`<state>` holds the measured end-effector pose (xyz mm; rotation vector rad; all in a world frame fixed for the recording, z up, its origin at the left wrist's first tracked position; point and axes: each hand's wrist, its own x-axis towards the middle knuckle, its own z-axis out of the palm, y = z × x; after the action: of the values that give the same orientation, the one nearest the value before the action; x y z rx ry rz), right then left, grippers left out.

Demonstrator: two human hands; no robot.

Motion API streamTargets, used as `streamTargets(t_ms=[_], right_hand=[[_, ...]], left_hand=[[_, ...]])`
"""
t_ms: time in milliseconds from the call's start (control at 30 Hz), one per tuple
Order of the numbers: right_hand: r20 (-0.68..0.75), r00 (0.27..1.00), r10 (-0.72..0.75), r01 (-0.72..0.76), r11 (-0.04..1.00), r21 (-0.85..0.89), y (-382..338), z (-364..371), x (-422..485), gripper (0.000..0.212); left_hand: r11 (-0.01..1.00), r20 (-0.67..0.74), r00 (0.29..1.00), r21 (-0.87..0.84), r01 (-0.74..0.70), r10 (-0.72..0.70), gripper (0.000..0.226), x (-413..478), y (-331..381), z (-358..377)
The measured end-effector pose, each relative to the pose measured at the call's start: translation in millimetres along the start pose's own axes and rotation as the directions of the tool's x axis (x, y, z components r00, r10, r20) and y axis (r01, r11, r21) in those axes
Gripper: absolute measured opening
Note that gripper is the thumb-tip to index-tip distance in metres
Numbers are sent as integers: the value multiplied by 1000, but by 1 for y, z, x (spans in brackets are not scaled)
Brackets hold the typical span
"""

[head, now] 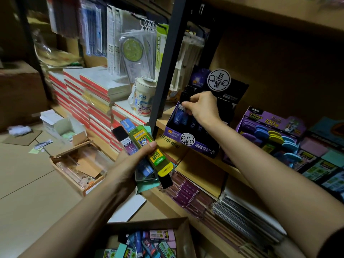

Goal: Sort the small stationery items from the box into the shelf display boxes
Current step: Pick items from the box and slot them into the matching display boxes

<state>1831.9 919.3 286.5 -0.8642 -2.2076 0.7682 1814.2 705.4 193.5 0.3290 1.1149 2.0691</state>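
Several slim cases (149, 148) clamped in left grip (134, 161): likely light, stiff, slick; hold by edges. Right grip (202, 107) pinches one dark case (184, 97) by its end over display box (195, 144).

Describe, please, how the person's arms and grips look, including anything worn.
Both forearms are bare, with no watch or bracelet visible. The left grip and right grip wear no gloves or visible rings. A dark sleeve edge shows on the right arm at the frame's bottom corner; the left arm shows none.
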Motion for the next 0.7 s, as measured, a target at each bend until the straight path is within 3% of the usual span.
streamTargets(t_ms=[100, 267, 333, 433, 533, 700], right_hand=[[67, 998, 19, -16, 999, -43, 0, 1, -1, 25], [106, 994, 14, 11, 972, -233, -5, -12, -24, 46], [219, 975, 25, -23, 1000, -13, -8, -18, -56, 45], [407, 913, -26, -91, 959, 267, -9, -25, -111, 38], [556, 831, 3, -178, 949, 261, -4, -21, -154, 33], [510, 851, 128, -354, 856, 376, 6, -15, -172, 15]], left_hand=[[1000, 1, 1000, 12, -8, 8, 49, 0, 0, 0], [1000, 17, 1000, 3, -9, 9, 48, -4, 1, 0], [1000, 26, 1000, 4, -9, 8, 48, -5, 1, 1], [1000, 28, 1000, 4, -7, 7, 50, -7, 0, 1], [1000, 20, 1000, -5, 20, -20, 44, -8, -4, 4], [996, 33, 996, 19, 88, -89, 43, -12, -10, 10]])
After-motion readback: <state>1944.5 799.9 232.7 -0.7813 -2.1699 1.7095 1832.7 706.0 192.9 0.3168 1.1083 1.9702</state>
